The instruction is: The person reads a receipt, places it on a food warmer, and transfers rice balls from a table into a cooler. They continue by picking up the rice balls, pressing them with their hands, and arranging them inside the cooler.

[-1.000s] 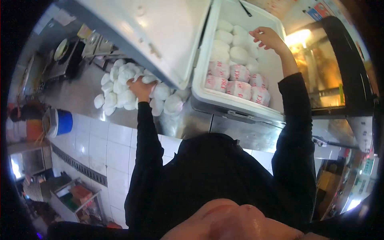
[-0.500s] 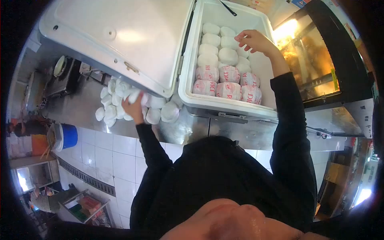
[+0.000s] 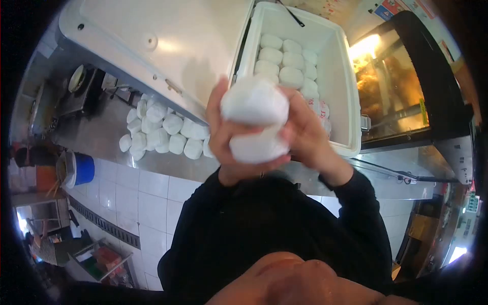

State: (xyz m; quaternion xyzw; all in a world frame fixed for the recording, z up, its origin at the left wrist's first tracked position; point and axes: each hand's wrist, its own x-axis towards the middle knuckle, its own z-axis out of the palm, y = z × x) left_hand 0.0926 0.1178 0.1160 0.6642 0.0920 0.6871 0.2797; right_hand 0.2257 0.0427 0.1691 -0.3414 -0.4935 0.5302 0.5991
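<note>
Two white paper-wrapped rice packs are held up close to the camera, an upper pack and a lower pack. My left hand is closed around their left side, with fingers between and under them. On the right side, my right hand grips the same two packs, slightly blurred by motion. Behind them stands an open white cooler box with rows of similar wrapped packs inside; some show red "RICE" print. My hands hide part of its near end.
Several loose wrapped packs are piled on the steel counter at left, partly beneath the raised cooler lid. A lit glass warming cabinet stands to the right. A blue bucket is on the left.
My left hand has come from the counter pile and my right hand from over the cooler. Both now meet in front of me around two packs.
</note>
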